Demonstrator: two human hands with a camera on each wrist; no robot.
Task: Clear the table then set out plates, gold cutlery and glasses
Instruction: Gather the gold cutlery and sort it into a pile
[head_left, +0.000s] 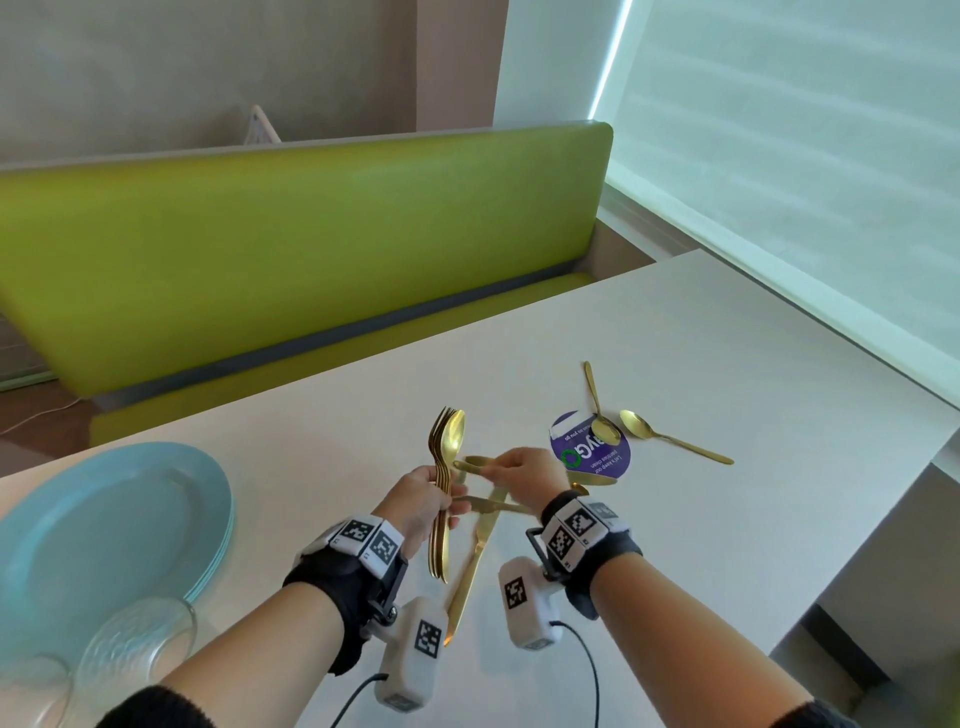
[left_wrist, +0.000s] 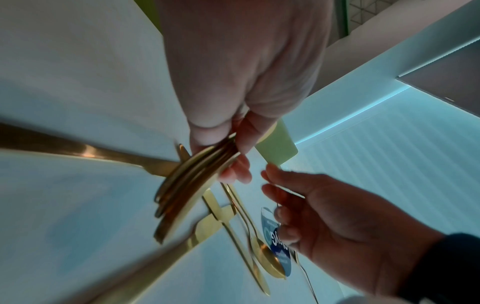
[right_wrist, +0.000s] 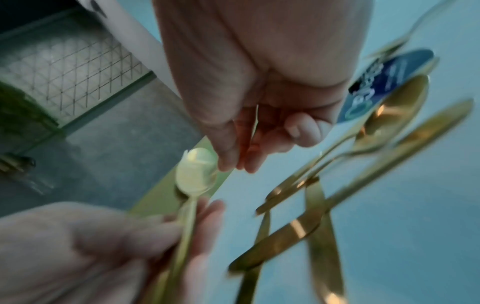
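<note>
My left hand (head_left: 427, 496) grips an upright bundle of gold forks and a spoon (head_left: 448, 451), also seen as the bundle (left_wrist: 192, 181) in the left wrist view. My right hand (head_left: 511, 467) hovers just right of it, fingers loosely bent, with nothing seen between them in the right wrist view (right_wrist: 235, 161). Under both hands several gold knives (head_left: 471, 569) lie crossed on the white table (head_left: 727, 353). Two gold spoons (head_left: 605, 423) (head_left: 670, 440) lie further right. A stack of teal plates (head_left: 104, 530) sits at the left, with two clear glasses (head_left: 136, 640) in front.
A round purple sticker (head_left: 592, 457) lies on the table under one spoon. A green bench (head_left: 291, 249) runs along the far side. The table's right edge (head_left: 883, 499) drops off beside a window blind.
</note>
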